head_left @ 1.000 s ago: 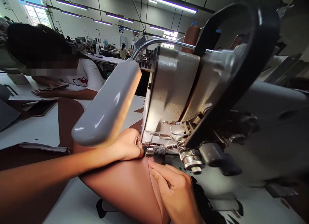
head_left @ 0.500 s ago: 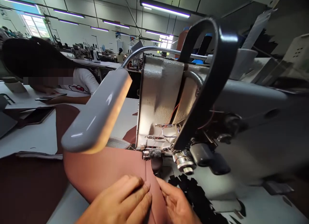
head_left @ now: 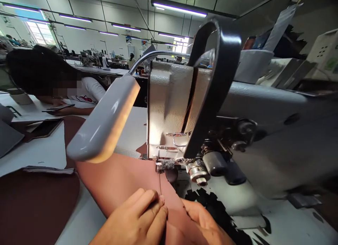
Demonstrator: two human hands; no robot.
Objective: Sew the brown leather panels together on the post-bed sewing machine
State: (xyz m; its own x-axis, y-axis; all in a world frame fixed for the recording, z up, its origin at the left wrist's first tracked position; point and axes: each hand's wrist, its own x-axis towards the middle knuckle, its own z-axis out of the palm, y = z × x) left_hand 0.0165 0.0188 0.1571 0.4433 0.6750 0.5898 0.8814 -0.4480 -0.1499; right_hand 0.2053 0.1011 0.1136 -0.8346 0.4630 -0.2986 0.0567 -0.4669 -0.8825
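A reddish-brown leather-like piece lies under the presser foot of a sewing machine, with a seam line running from the foot toward me. My left hand rests on top of it, left of the seam, fingers bent and fingertips pressed together at the seam. On the other side, my right hand holds the right edge of the piece, its thumb or finger showing past the edge and the rest hidden beneath the material. A lit lamp hangs over the piece's far left part.
A co-worker leans over a table at the left. A phone and dark brown pieces lie on the left. Black scraps lie right of my hands. A black curved handle rises in front of the machine.
My right hand has moved slightly right, and the material's right part is spread wider between my hands. My left hand has shifted a little right along the seam. The view has shifted slightly.
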